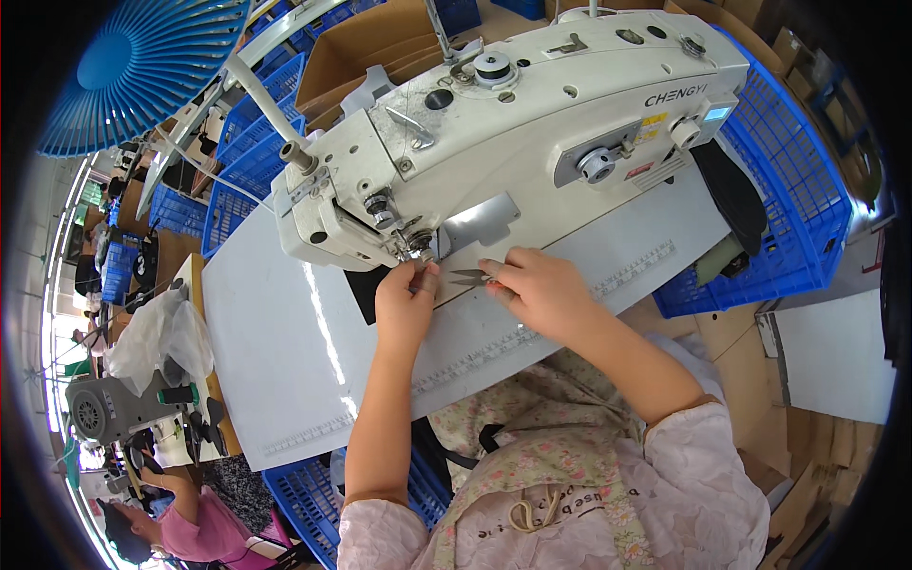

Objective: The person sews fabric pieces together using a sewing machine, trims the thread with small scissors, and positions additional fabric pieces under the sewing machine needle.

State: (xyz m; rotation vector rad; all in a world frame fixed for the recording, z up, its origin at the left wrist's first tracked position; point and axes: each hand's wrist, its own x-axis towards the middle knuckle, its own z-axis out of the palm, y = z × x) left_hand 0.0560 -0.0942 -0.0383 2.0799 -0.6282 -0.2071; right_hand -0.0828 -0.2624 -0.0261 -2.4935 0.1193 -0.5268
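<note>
Snips (468,278) are pinched in the right fingers (508,274) over the worktop (275,351); left fingers (425,281) are pressed together by the sewing machine (532,123), can't tell on what. Blue crate (819,204) at right's got half-hidden olive cloth (719,258).

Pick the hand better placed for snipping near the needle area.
Right, likely: the right hand holds the snips, tips pointing toward the left hand, which is up at the sewing machine's needle area.
</note>
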